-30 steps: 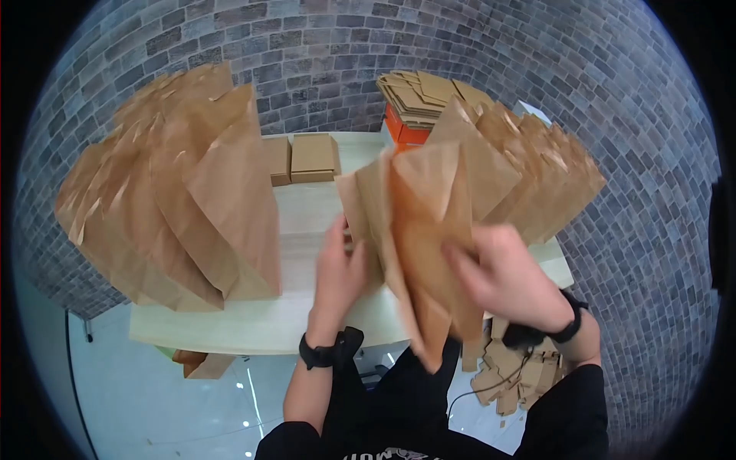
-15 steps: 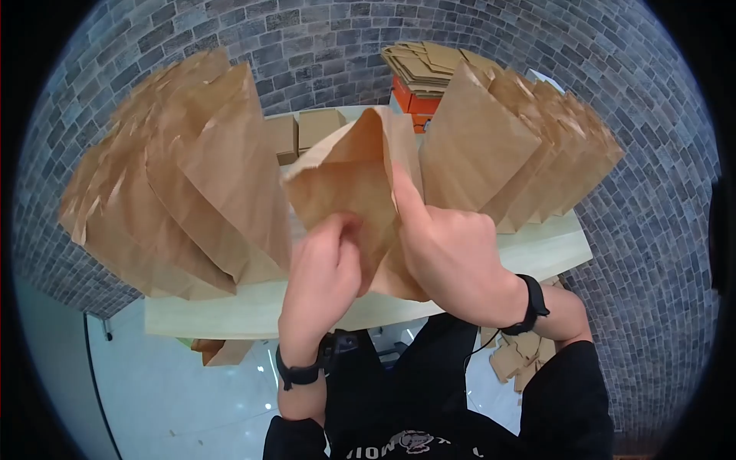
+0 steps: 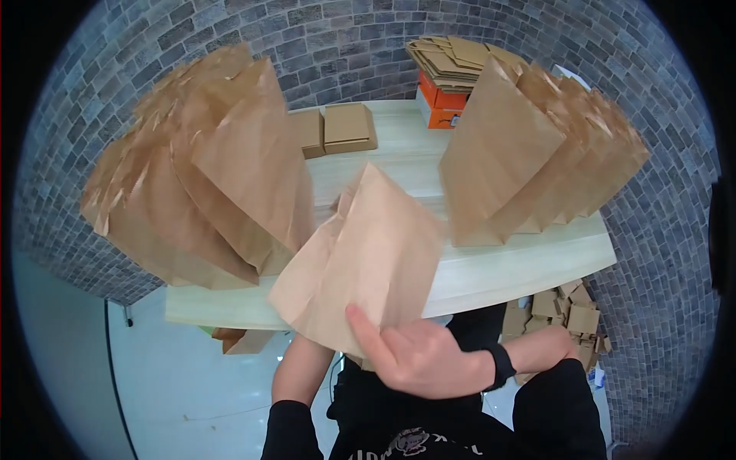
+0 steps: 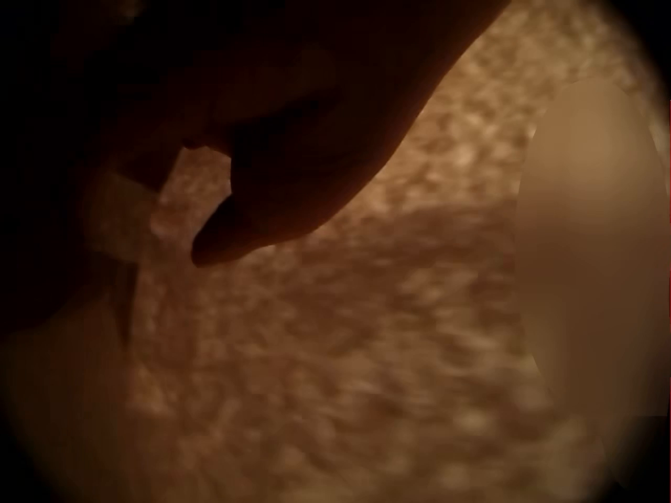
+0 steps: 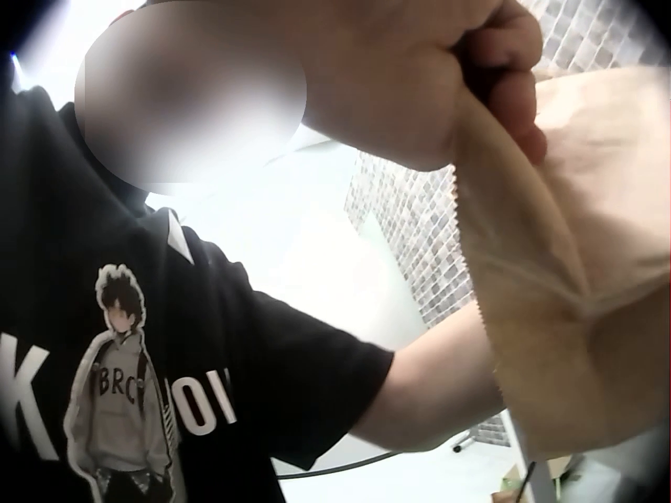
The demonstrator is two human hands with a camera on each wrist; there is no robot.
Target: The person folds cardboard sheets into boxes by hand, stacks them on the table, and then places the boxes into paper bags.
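Observation:
In the head view, a brown paper bag [image 3: 383,253] is held tilted above the front of the table, its mouth toward the body. My right hand [image 3: 429,359] pinches the rim, index finger lying along the outer paper. The right wrist view shows curled fingers of that hand [image 5: 419,79] on the serrated edge of the bag [image 5: 619,178]. My left forearm [image 3: 303,372] runs up behind the bag, which hides the hand. Dark in the left wrist view, my left hand [image 4: 304,136] is inside the bag, its thumb apart from the dim fingers.
Standing brown bags [image 3: 230,146] crowd the table's left, and more bags [image 3: 498,161] its right. Small cardboard boxes [image 3: 349,126] sit at the back, near an orange box [image 3: 441,96] topped with flat cardboard [image 3: 452,57]. Cardboard pieces [image 3: 548,303] lie below the table.
The bag has turned over, its mouth swinging from the top down toward the body. My left hand has gone out of sight inside it, and my right hand has moved down to the rim.

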